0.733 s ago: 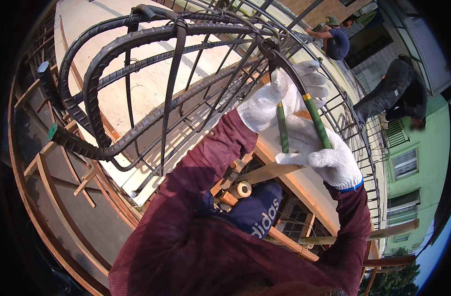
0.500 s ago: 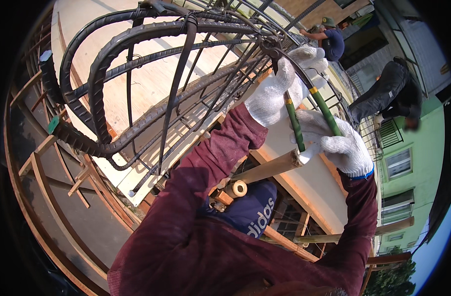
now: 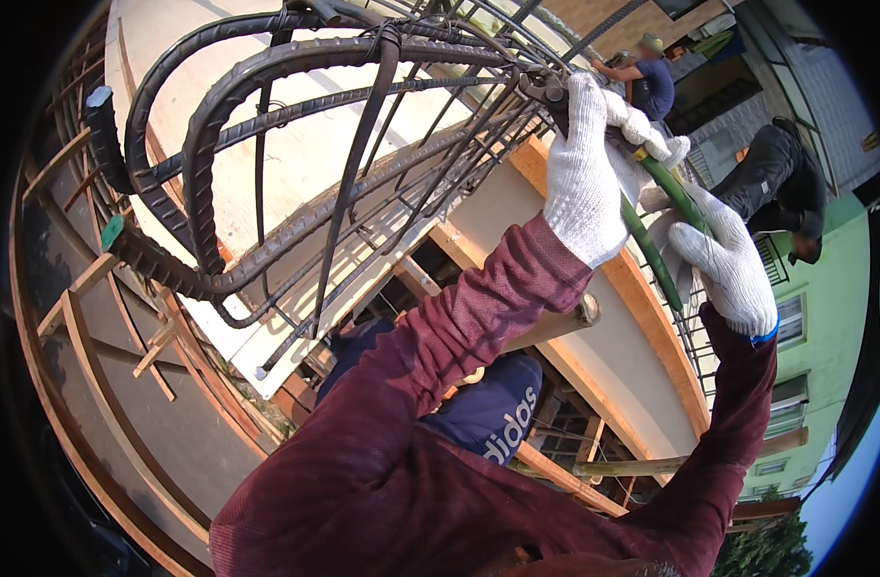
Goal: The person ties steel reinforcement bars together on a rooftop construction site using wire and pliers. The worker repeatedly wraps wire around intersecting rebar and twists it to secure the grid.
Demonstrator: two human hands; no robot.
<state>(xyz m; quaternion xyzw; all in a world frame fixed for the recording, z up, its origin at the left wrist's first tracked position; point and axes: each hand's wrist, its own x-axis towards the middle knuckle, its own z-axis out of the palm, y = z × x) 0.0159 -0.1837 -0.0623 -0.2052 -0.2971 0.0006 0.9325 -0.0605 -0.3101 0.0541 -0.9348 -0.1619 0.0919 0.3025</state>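
Both hands wear white knitted gloves. My left hand (image 3: pixel 596 168) is closed around the end-cutting pincers (image 3: pixel 653 252) just below their head, thumb up beside the jaws. Farther down, my right hand (image 3: pixel 727 258) wraps one green handle, and the other handle slants down beside it. The dark jaws lie against the rebar cage (image 3: pixel 358 178) where several bars and thin wires meet. Gloved fingers partly cover the pincers, so I cannot tell whether the jaws grip a wire. Thick ribbed bars with bent ends extend left from there.
A pale formwork panel (image 3: pixel 315 96) lies beneath the cage. Timber beams (image 3: pixel 652 337) and a round wooden post (image 3: pixel 586 310) stand near my arms. Two other people work beyond: one in a dark blue shirt (image 3: pixel 653 87), another bending in dark clothes (image 3: pixel 772 183).
Both my hands have shifted right with the pincers' handles. My left hand has turned more upright, its fingers now curled over the tool. The jaws stay at the bar junction.
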